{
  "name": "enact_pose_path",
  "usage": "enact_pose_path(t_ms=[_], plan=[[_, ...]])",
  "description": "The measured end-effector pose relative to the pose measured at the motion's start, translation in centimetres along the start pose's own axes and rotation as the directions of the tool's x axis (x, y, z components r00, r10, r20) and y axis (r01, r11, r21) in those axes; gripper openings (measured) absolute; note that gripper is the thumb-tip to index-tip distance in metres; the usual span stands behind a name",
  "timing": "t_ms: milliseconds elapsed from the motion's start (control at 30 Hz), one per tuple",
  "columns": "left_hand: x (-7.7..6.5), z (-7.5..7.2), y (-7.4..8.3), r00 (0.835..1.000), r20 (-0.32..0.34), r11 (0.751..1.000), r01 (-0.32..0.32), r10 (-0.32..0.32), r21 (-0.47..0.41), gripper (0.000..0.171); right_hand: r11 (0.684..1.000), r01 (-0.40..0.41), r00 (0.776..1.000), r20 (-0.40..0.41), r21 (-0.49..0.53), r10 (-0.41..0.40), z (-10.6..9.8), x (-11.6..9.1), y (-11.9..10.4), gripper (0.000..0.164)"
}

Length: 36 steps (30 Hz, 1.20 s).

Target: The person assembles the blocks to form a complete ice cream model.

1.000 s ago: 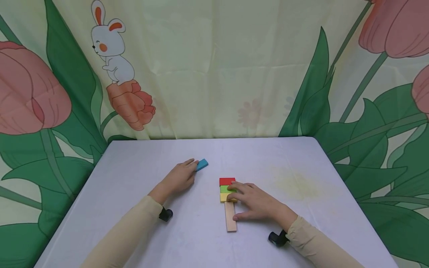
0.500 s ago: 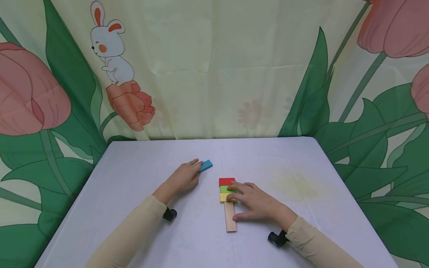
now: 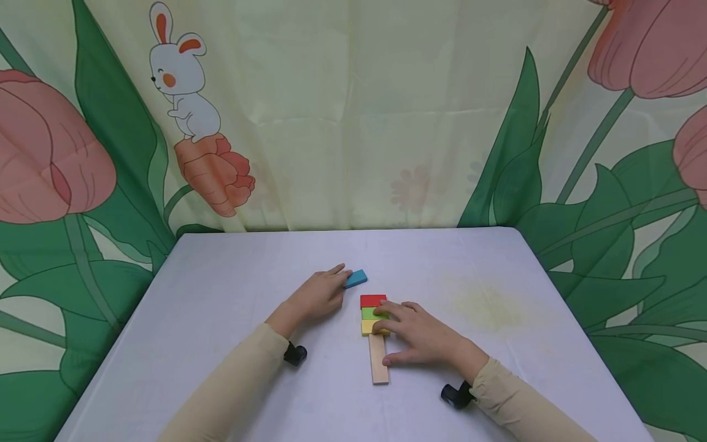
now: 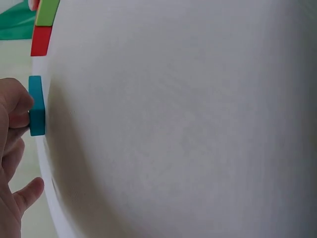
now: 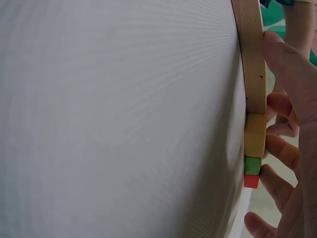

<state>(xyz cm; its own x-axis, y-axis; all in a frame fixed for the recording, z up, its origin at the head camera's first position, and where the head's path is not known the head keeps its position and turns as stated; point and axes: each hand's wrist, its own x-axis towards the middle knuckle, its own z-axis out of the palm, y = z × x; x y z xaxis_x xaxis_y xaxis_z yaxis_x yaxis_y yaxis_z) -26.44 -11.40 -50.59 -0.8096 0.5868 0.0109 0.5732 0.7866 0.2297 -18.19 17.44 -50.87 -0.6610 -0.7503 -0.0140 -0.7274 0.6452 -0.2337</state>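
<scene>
My left hand (image 3: 319, 296) holds the end of a blue block (image 3: 356, 279) between its fingers, low over the table or on it; I cannot tell which. In the left wrist view the blue block (image 4: 37, 105) is apart from the red one (image 4: 41, 40). My right hand (image 3: 422, 336) rests its fingertips on the row of blocks: the green block (image 3: 367, 313) and the yellow block (image 3: 367, 327). Its thumb touches the edge of a plain wooden plank (image 3: 378, 363). Beyond the green lies a red block (image 3: 372, 301). The plank runs toward me from the yellow block.
A white cloth covers the table (image 3: 221, 270), with a faint yellowish stain (image 3: 491, 306) at the right. Behind hangs a printed curtain (image 3: 342, 123) with a rabbit and tulips. Black wrist cameras (image 3: 457, 396) sit under both sleeves.
My left hand has moved right and slightly nearer with the blue block, closer to the red block. The right hand and the row of blocks have stayed almost still.
</scene>
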Motion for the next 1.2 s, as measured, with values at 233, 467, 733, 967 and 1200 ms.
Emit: enact_pose_path(t_ms=[233, 467, 733, 967, 1200], plan=[[-0.3, 0.8, -0.1, 0.995, -0.033, 0.947, 0.081, -0.096, -0.31, 0.038, 0.991, -0.024, 0.999, -0.024, 0.13, 0.027, -0.3, 0.2, -0.3, 0.056], [-1.0, 0.0, 1.3, 0.888, 0.075, 0.357, 0.258, -0.454, -0.898, 0.044, 0.662, -0.079, 0.971, -0.092, 0.745, 0.221, -1.7, 1.7, 0.1, 0.047], [-1.8, -1.3, 3.5, 0.843, 0.234, -0.271, 0.11, -0.484, -0.956, 0.061, -0.129, -0.016, 0.968, 0.048, 0.991, 0.246, -3.3, 4.2, 4.9, 0.098], [-2.0, -0.7, 4.3, 0.859, 0.222, -0.294, 0.088, -0.461, -0.952, 0.062, -0.336, -0.067, 0.972, 0.137, 0.94, 0.19, -3.2, 5.6, 6.5, 0.111], [-1.9, -0.1, 4.2, 0.855, 0.244, -0.348, 0.08, -0.457, -0.934, 0.061, -0.36, -0.099, 0.959, 0.186, 0.928, 0.214, -2.6, 6.1, 6.3, 0.111]])
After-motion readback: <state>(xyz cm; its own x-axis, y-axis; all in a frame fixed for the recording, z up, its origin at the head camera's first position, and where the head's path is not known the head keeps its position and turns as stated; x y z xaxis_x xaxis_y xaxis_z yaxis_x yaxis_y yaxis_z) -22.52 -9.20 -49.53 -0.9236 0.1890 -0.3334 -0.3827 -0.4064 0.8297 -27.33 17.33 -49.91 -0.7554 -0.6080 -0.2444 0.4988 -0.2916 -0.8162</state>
